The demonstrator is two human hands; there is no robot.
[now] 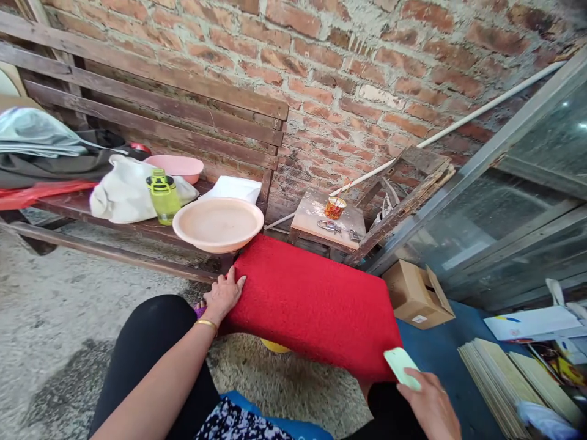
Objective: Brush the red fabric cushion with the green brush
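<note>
- Well, toward the left, a white bag [121, 190] and a green bottle [165, 198] sat on the slatted wooden seat [174, 107], with a broad pale basin [218, 221] at its right end.
- Just this side of the basin, the left hand [224, 295] lay on the left edge of the red-covered table [305, 296], its fingers [232, 276] slightly spread and, as far as I could see, gripping nothing.
- The table's long axis ran between the two hands, one hand near each end.
- Behind it, a small wooden stand [307, 211] carried a patterned cup [335, 208] and a padlock [327, 226].
- By the table's near right corner, the right hand [430, 400] had its fingers closed on the near end of a flat pale green piece [400, 363]. This pointed forward and leftward from them, its long axis slanting toward the red top, its far end at the table's edge; whether they touched, I couldn't tell. The left hand was well apart from it.
- Farthest right stood stacked pale sheets [494, 376].
</note>
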